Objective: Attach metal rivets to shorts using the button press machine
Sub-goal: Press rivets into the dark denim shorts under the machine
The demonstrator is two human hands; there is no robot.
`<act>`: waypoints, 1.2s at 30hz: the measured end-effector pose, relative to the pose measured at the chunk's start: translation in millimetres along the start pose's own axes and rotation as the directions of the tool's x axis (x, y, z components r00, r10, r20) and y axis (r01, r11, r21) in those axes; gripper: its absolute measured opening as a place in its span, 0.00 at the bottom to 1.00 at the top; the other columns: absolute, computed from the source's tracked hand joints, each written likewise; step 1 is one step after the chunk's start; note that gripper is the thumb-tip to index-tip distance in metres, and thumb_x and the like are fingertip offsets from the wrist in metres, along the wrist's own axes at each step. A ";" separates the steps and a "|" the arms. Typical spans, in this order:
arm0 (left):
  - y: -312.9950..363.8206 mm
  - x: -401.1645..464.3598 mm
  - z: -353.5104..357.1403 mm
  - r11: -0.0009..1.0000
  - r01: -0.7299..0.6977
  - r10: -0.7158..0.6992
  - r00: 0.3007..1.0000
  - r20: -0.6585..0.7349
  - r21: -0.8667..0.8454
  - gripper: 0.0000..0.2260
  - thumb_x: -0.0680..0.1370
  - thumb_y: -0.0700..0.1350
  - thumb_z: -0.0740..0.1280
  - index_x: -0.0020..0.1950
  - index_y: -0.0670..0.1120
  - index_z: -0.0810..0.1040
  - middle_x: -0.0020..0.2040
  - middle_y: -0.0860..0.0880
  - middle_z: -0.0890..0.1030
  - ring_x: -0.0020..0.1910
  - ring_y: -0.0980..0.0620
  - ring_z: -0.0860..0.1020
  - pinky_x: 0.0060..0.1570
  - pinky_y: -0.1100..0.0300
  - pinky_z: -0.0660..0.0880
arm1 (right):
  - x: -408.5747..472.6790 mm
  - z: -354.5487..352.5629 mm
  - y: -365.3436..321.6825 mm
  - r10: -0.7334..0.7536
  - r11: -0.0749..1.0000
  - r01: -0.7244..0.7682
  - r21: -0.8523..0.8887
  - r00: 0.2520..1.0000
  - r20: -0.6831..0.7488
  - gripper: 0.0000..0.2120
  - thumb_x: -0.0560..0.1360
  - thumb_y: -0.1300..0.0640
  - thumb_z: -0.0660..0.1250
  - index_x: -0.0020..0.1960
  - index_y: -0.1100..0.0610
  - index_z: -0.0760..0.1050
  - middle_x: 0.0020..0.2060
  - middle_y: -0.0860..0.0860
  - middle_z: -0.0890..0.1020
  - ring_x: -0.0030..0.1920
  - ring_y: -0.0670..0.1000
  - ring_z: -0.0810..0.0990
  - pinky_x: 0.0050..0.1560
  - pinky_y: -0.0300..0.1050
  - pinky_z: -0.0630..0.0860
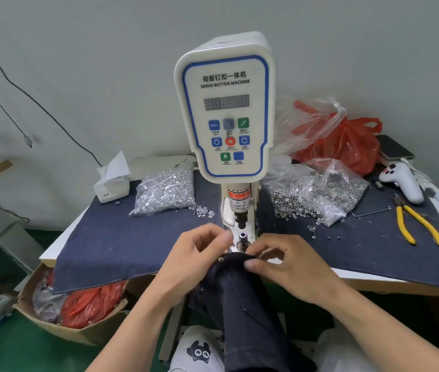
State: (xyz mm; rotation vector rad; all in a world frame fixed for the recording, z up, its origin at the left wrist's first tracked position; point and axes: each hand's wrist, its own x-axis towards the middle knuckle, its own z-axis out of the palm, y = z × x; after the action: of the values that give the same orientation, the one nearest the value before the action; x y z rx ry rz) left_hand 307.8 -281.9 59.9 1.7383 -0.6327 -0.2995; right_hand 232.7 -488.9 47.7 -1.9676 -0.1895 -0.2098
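Both hands hold the top edge of the dark shorts point(242, 291) just in front of the press point(225, 108), close below its lower die point(242, 238). The cloth hangs down from the hands toward the lap, so only the edge that needs a rivet is lifted to the machine. One rivet point(221, 260) already sits in that edge, between the two hands, which suggests the next spot is being lined up beside it.

The left hand point(199, 261) comes in from the lower left, wrist bent up, its fingers point(219, 236) curled and pinched near the die. It seems to hold something small or the fold of cloth; which one, I cannot tell. The right hand point(288, 264) reaches from the lower right, thumb point(253, 264) pressed flat on the shorts' edge and the other fingers curled over it, gripping the fabric taut.

Supplies lie within easy reach on the desk point(121, 237): a bag of rivets point(166, 193) to the left of the press, a bag of rings point(315, 194) to its right, and pliers point(417, 224) further right. Fingers are very near the die, so they should clear before the press fires.
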 end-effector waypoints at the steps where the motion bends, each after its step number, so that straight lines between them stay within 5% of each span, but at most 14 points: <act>1: 2.0 -2.6 -4.5 0.996 0.001 -0.009 0.995 0.097 0.084 0.09 0.75 0.59 0.73 0.43 0.55 0.83 0.41 0.54 0.83 0.40 0.58 0.79 0.43 0.66 0.73 | -0.8 -3.4 0.4 -0.008 0.998 0.008 0.059 1.000 0.006 0.08 0.74 0.58 0.77 0.43 0.47 0.82 0.39 0.42 0.85 0.40 0.41 0.83 0.45 0.32 0.74; 5: 5.0 -5.0 -15.6 0.956 -0.079 -0.002 0.961 0.276 0.282 0.08 0.74 0.56 0.78 0.49 0.57 0.83 0.50 0.55 0.83 0.52 0.55 0.81 0.56 0.59 0.74 | -5.2 -6.3 1.3 -0.007 0.975 -0.035 0.222 0.982 0.186 0.04 0.75 0.55 0.73 0.43 0.50 0.79 0.37 0.42 0.80 0.39 0.40 0.75 0.43 0.33 0.70; 8: 1.8 -5.8 -13.5 0.998 -0.066 0.070 0.944 0.322 -0.025 0.06 0.77 0.45 0.77 0.48 0.51 0.81 0.56 0.45 0.84 0.62 0.46 0.81 0.65 0.49 0.76 | -3.7 -12.5 0.4 0.020 0.986 -0.072 0.153 0.948 0.317 0.06 0.75 0.51 0.71 0.41 0.49 0.77 0.36 0.42 0.77 0.39 0.43 0.73 0.43 0.38 0.69; 10: -6.4 -7.4 -13.4 0.974 0.009 0.063 0.948 0.312 -0.224 0.06 0.79 0.44 0.76 0.49 0.47 0.79 0.57 0.39 0.83 0.59 0.43 0.81 0.60 0.51 0.78 | -0.3 -22.2 0.2 0.075 0.997 -0.083 0.004 0.917 0.393 0.09 0.76 0.47 0.70 0.41 0.50 0.77 0.37 0.44 0.77 0.41 0.46 0.74 0.47 0.44 0.70; 13: -17.5 -9.7 -15.8 0.966 0.080 -0.010 0.961 0.275 -0.245 0.06 0.80 0.47 0.74 0.50 0.48 0.78 0.49 0.44 0.81 0.47 0.50 0.78 0.48 0.60 0.76 | 0.7 -36.2 -0.2 0.057 0.996 -0.020 -0.089 0.901 0.430 0.07 0.76 0.46 0.70 0.45 0.49 0.78 0.43 0.44 0.80 0.46 0.45 0.76 0.54 0.43 0.71; 19: -36.9 -3.0 -6.5 0.990 0.038 -0.081 0.941 0.328 0.136 0.07 0.80 0.52 0.70 0.43 0.55 0.75 0.41 0.57 0.78 0.41 0.59 0.74 0.43 0.64 0.70 | 1.2 -36.9 10.1 0.054 0.995 -0.019 -0.094 0.920 0.388 0.13 0.78 0.57 0.72 0.41 0.41 0.76 0.41 0.39 0.76 0.44 0.40 0.74 0.53 0.33 0.68; 22: -45.9 -4.1 -14.7 0.993 0.100 -0.078 0.956 0.283 -0.065 0.07 0.79 0.48 0.73 0.45 0.51 0.75 0.42 0.51 0.78 0.41 0.54 0.74 0.42 0.61 0.71 | 2.3 -35.7 17.1 0.140 0.987 -0.093 -0.133 0.902 0.409 0.11 0.81 0.59 0.69 0.47 0.42 0.79 0.44 0.39 0.82 0.48 0.39 0.78 0.55 0.28 0.68; 25: -52.3 -3.4 -17.6 0.976 0.132 -0.083 0.961 0.263 -0.173 0.06 0.77 0.45 0.73 0.47 0.49 0.76 0.43 0.47 0.78 0.43 0.51 0.76 0.43 0.56 0.72 | 6.7 -34.1 26.0 0.221 0.975 -0.205 -0.084 0.879 0.422 0.05 0.82 0.59 0.67 0.52 0.51 0.79 0.43 0.43 0.83 0.45 0.42 0.78 0.53 0.35 0.72; 27: -53.1 0.7 -14.5 0.975 0.138 -0.095 0.967 0.236 -0.176 0.05 0.77 0.45 0.72 0.47 0.49 0.77 0.43 0.48 0.78 0.43 0.52 0.76 0.43 0.58 0.72 | 11.2 -31.2 30.2 0.259 0.963 -0.269 -0.020 0.900 0.350 0.05 0.82 0.56 0.67 0.48 0.51 0.80 0.40 0.46 0.79 0.43 0.44 0.74 0.50 0.41 0.71; 32: -47.2 17.6 -2.6 0.986 0.130 -0.122 0.989 0.080 -0.102 0.09 0.81 0.53 0.65 0.40 0.55 0.75 0.38 0.58 0.74 0.37 0.60 0.71 0.39 0.68 0.69 | 24.3 -21.3 38.0 0.252 0.965 -0.259 0.029 0.956 0.151 0.15 0.81 0.51 0.67 0.40 0.59 0.76 0.34 0.44 0.73 0.36 0.41 0.69 0.40 0.33 0.68; 36: -49.5 28.0 5.7 0.982 0.184 -0.182 0.982 0.053 -0.039 0.11 0.80 0.57 0.62 0.39 0.57 0.74 0.38 0.59 0.75 0.39 0.59 0.71 0.44 0.59 0.69 | 28.3 -15.1 44.8 0.311 0.928 -0.309 0.209 0.950 0.027 0.17 0.73 0.44 0.68 0.35 0.54 0.67 0.35 0.54 0.64 0.38 0.54 0.61 0.40 0.49 0.60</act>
State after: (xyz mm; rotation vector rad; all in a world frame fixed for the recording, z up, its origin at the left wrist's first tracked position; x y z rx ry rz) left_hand 340.4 -294.7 14.7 1.7541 -0.4980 -0.4822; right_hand 269.6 -519.3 20.3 -1.7563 0.1027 0.0116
